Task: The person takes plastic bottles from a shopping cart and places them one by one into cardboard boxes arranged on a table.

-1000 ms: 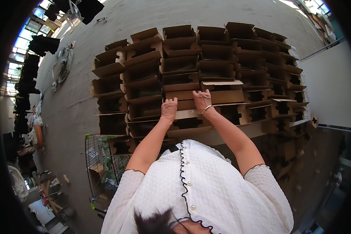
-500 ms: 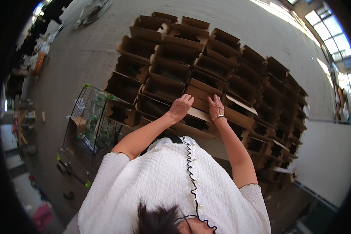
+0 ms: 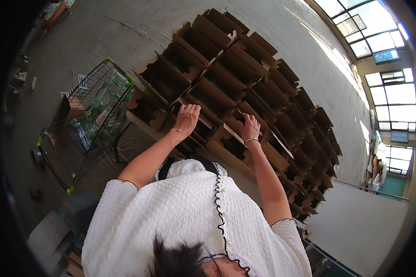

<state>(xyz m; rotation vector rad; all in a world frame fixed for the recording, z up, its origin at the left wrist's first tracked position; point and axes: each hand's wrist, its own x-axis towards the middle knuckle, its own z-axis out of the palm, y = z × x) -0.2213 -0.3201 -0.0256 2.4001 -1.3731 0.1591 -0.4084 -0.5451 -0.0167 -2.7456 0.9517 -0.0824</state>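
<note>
Rows of open brown cardboard boxes (image 3: 216,94) stand packed side by side in front of me, their cut-out edges facing up. My left hand (image 3: 187,120) is closed, with its fingers curled over the edge of a box flap (image 3: 202,114) in the nearer rows. To its right, my right hand (image 3: 250,127), with a bracelet at the wrist, has its fingers bent at a cardboard flap (image 3: 234,132) of a neighbouring box. My fingers partly hide both edges. Most box interiors are dark, and I cannot make out what is in them.
At the left, close to the boxes, stands a black wire shopping cart (image 3: 107,87) with green corners, holding clear and green plastic bottles (image 3: 99,108). A pale panel (image 3: 356,221) stands at the right. Tall windows (image 3: 388,92) line the wall beyond the grey floor (image 3: 138,27).
My view has turned, so boxes and cart sit differently in the picture. My hands have moved farther apart, the left one going leftward to another box flap.
</note>
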